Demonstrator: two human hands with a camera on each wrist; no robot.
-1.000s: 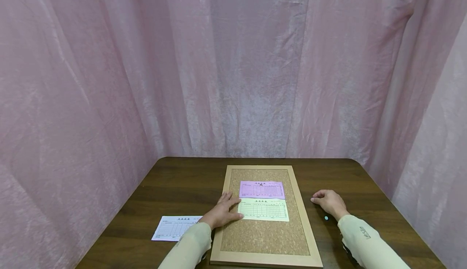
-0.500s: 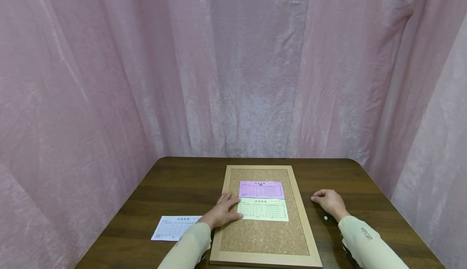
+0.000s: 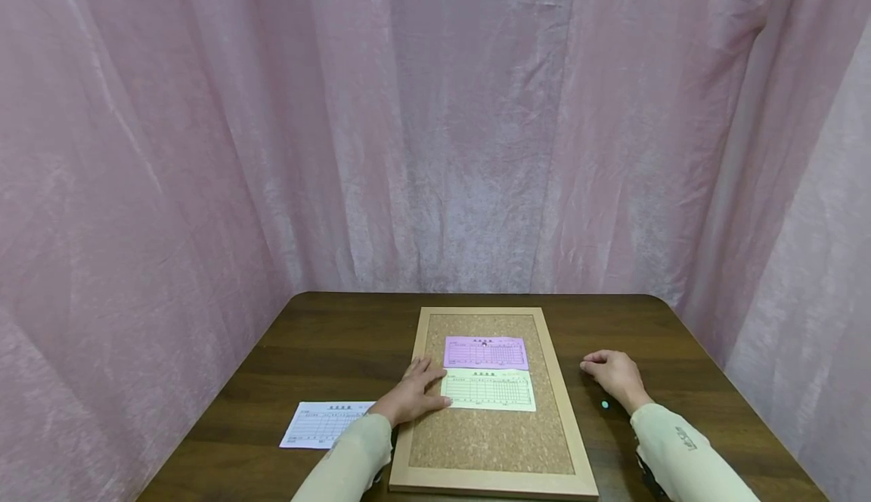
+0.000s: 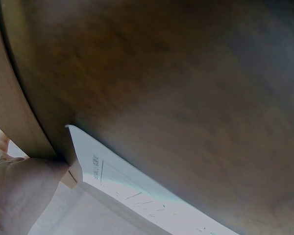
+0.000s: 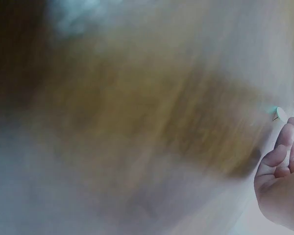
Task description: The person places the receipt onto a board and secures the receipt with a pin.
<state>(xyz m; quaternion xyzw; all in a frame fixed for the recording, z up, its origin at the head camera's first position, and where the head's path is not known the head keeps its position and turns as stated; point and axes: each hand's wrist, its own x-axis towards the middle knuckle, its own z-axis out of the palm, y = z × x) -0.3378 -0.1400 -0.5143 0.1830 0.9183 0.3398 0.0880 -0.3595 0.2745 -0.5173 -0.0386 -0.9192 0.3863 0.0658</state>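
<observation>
My left hand [image 3: 413,396] rests on the left side of a wood-framed cork board [image 3: 490,445], its fingers spread. The thumb and index finger touch the left edge of a light green printed slip [image 3: 488,390]. Directly above that lies a purple slip [image 3: 486,352] with a small pin [image 3: 485,344] near its top. My right hand [image 3: 618,378] rests on the table right of the board, fingers loosely curled, with nothing visible in them. Close to it sits a mint-green thumbtack [image 3: 605,404], also seen in the right wrist view as a thumbtack [image 5: 281,114] by the fingertips.
Left of the board, a white printed slip [image 3: 320,424] lies on the dark wooden table [image 3: 340,328], partly covered by the left sleeve [image 3: 350,460]. In the left wrist view its corner lifts off the wood. Pink curtains [image 3: 469,124] hang behind and beside the table.
</observation>
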